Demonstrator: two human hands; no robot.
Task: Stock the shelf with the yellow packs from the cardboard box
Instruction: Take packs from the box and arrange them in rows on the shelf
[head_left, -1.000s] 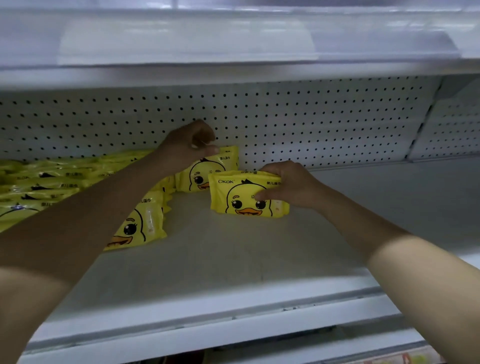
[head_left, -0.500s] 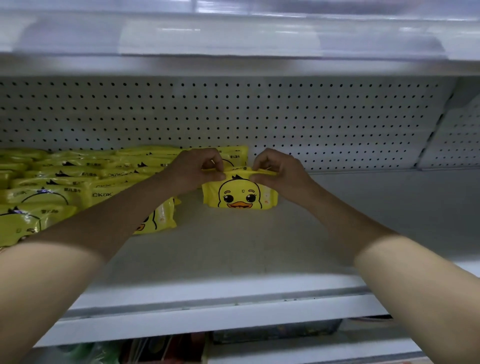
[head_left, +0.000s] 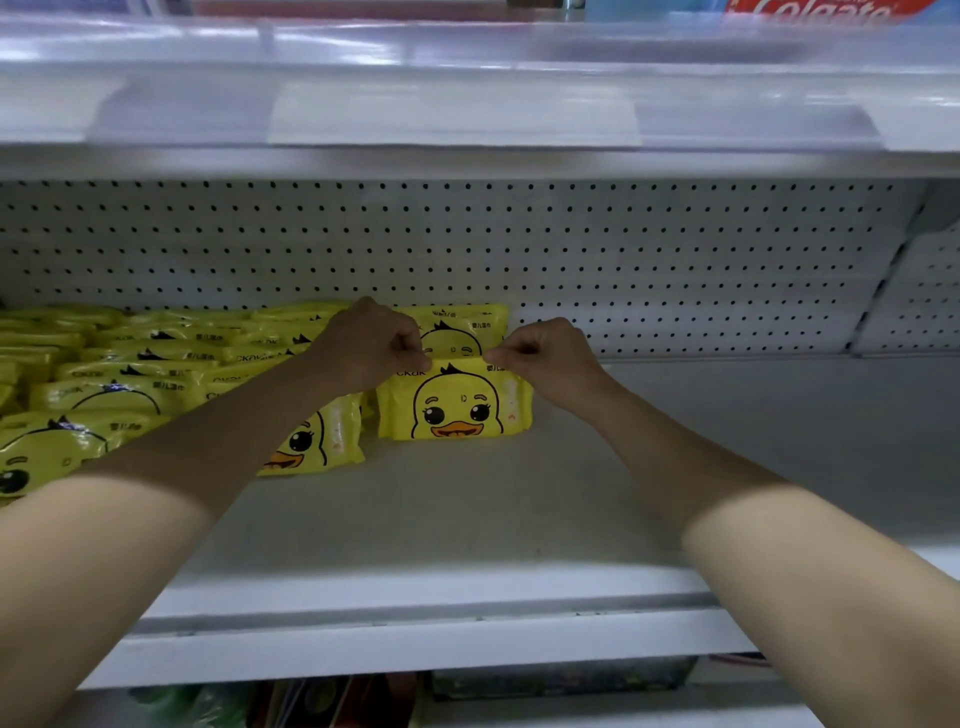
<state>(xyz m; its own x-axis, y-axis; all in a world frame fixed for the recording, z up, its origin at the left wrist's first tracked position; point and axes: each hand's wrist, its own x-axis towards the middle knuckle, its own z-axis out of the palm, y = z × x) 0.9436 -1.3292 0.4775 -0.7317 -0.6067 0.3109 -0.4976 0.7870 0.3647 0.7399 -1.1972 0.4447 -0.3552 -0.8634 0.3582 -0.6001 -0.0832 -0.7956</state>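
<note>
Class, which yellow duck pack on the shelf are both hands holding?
The front upright pack farthest right: the left hand and right hand pinch its top edge.

A white metal shelf (head_left: 467, 519) with a perforated back panel (head_left: 623, 249) carries yellow duck-printed plastic packs (head_left: 130, 374), crowded on its left half.

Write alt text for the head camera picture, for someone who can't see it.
The left hand and right hand pinch the top edge of an upright yellow duck-face pack on a white shelf. A second pack stands behind it by the pegboard back panel; more yellow packs crowd the shelf's left.
</note>
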